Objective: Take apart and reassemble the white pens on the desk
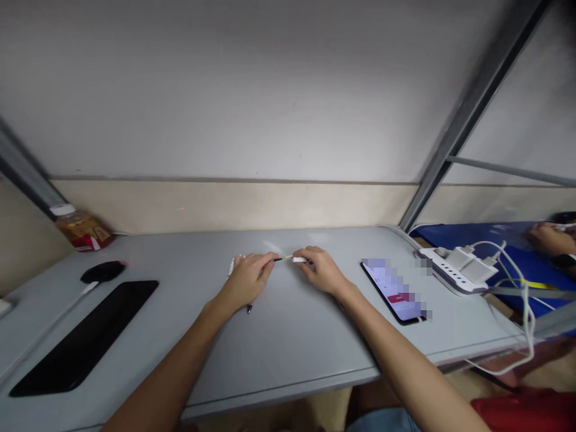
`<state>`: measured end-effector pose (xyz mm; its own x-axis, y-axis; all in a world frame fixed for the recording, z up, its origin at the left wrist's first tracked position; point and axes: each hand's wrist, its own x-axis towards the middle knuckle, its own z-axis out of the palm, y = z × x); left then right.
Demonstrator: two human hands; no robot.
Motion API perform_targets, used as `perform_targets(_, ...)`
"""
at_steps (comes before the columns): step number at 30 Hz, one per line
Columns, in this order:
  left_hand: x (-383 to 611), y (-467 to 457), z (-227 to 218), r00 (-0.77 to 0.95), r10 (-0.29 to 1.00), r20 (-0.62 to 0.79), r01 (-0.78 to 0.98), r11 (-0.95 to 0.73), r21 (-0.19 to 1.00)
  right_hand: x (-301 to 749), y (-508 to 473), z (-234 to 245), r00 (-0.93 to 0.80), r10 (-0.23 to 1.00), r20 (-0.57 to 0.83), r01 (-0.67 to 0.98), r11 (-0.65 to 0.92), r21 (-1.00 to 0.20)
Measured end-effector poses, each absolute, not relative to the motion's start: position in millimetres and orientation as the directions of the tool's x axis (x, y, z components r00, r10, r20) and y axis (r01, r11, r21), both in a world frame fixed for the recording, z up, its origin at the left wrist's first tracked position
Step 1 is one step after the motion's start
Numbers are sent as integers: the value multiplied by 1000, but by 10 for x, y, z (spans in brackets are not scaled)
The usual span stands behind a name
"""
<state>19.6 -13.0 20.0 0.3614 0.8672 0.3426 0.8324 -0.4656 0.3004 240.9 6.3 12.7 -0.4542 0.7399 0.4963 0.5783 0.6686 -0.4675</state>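
Both my hands rest on the grey table (279, 342) near its middle. My left hand (246, 281) is closed around a thin dark stick-like tool (279, 259) whose tip points right; its lower end pokes out below the hand. My right hand (320, 270) pinches a small white connector (299, 259) right at that tip. A small white piece (231, 266) lies just left of my left hand.
A phone (396, 291) with a lit screen lies right of my right hand. A white power strip (454, 270) with chargers and cables sits at the far right. A black keyboard (85, 336), a black mouse (101, 272) and a bottle (83, 229) are at left. Another person's hand (549, 237) shows at the right edge.
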Motion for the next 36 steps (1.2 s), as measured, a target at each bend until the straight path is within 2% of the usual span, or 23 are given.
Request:
perform_targets(7, 146, -126, 179, 376, 862, 339, 814, -482, 324, 2420, 53, 144, -488, 740, 463, 638, 664, -389)
perform_targets(18, 242, -146, 83, 427, 839, 336, 825, -514, 236, 2319, -25, 117, -535, 740, 408, 653, 668, -357)
perform_targets(25, 268, -176, 73, 457, 833, 312, 822, -529, 210, 2255, -97, 123, -527, 746, 408, 656, 662, -363)
perform_targets(36, 339, -219, 124, 477, 795, 374, 800, -569, 189, 2294, -57, 102, -539, 716, 444, 582, 698, -417)
